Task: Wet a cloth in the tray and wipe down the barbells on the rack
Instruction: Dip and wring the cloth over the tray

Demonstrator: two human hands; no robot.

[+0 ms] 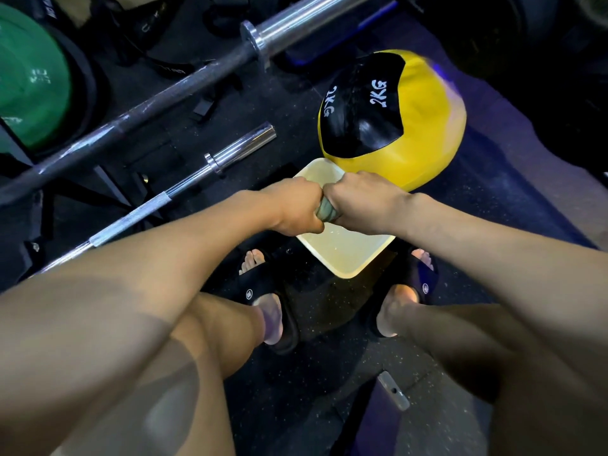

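My left hand and right hand meet over the tray on the floor, fingers of both curled tight round the grey cloth between them. Two barbells lie to my left, a yellow ball behind the tray.

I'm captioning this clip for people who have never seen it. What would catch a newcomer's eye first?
The yellow and black ball marked 2KG stands out brightest, sitting on the dark floor just beyond the pale tray. In the centre, the left hand and right hand both grip a twisted cloth above the tray, between the person's feet. To the left, two shiny barbells run diagonally.
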